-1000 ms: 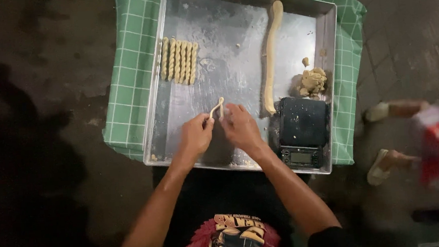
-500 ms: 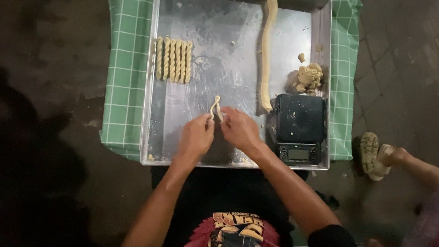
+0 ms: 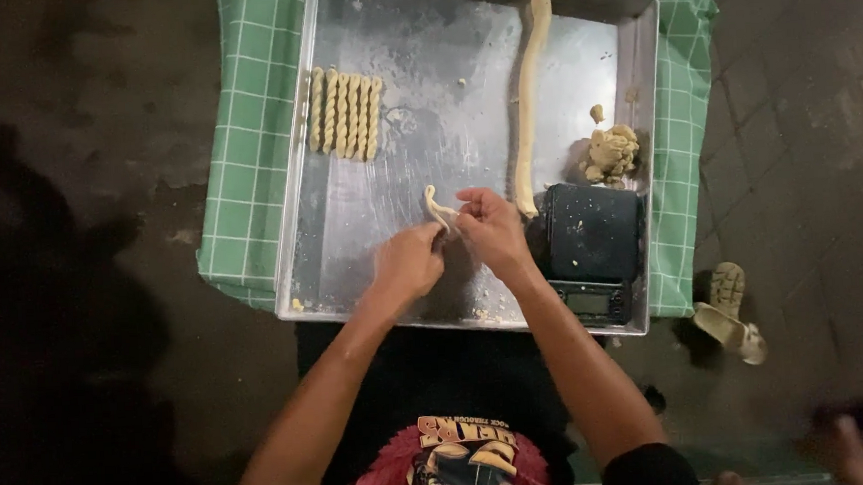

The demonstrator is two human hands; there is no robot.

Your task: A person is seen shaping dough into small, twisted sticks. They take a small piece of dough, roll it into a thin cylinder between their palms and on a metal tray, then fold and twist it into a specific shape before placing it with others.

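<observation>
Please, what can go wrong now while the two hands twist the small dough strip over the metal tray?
1. The thin dough strip, pinched between the left hand and the right hand, may tear if it is pulled too hard.
2. The right hand works close to the long dough rope; a bump could dent it.
3. Loose crumbs near the dough lump already lie on the black scale and could foul it further.

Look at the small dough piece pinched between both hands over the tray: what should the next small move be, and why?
Probably lay the dough piece beside the row of twisted sticks. The left hand and right hand hold it above the metal tray, and it already looks twisted like the sticks there, with bare tray beside them.
</observation>
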